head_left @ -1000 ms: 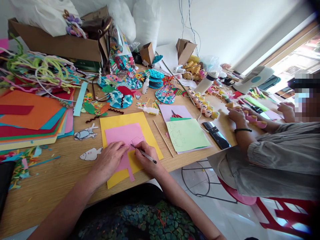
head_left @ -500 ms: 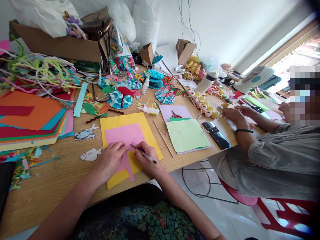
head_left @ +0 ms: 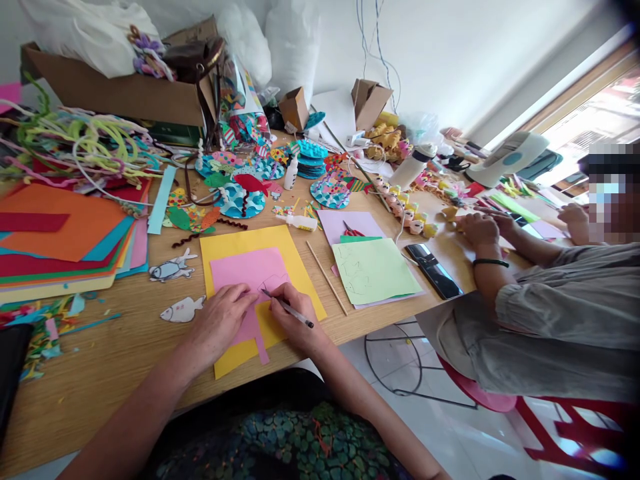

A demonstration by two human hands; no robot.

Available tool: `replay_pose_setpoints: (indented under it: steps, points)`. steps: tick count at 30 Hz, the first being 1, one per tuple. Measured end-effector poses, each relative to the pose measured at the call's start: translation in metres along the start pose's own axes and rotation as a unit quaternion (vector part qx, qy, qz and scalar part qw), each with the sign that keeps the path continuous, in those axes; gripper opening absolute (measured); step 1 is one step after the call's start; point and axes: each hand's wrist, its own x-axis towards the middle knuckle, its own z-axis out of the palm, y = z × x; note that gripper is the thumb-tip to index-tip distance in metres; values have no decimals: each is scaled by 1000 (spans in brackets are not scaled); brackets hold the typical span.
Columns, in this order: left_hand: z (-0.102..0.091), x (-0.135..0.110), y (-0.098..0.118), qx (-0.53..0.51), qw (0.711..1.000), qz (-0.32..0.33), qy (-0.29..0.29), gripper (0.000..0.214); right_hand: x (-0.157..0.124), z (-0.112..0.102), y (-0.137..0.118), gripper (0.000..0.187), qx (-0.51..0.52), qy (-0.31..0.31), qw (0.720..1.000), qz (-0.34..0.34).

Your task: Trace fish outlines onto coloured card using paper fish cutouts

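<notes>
My right hand [head_left: 295, 317] grips a clear pen [head_left: 287, 307] with a black end, its tip touching the pink paper [head_left: 245, 263]. Thin outlines are drawn on that sheet near the tip. Flat on the paper's left part rests my left hand [head_left: 225, 317], fingers stretched out. Beneath the pink sheet is a larger yellow sheet [head_left: 293, 253]. Two paper fish cutouts lie to the left: a blue-grey fish [head_left: 171, 267] and, below it, a white fish [head_left: 183, 309]. A thin wooden stick [head_left: 326, 277] lies to the right of the yellow sheet.
A light green sheet [head_left: 377, 267] with line drawings lies right of the stick, near red-handled scissors [head_left: 353, 231] and a phone [head_left: 433, 270]. Coloured paper [head_left: 65, 213] is stacked left. Glue bottles [head_left: 299, 223] and fish decorations [head_left: 245, 199] stand behind. A co-worker [head_left: 565, 313] sits at right.
My hands and the pen look almost unmoved. The co-worker's hands at the right have shifted slightly, and the co-worker's head has moved a little to the right.
</notes>
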Motion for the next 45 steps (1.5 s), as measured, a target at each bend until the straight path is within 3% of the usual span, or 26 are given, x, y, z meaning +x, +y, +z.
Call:
replay_pose_setpoints:
  steps: [45]
  points:
    - [-1, 0, 0, 8, 1000, 7, -6, 37, 1, 1, 2, 9, 0, 1, 1000, -3]
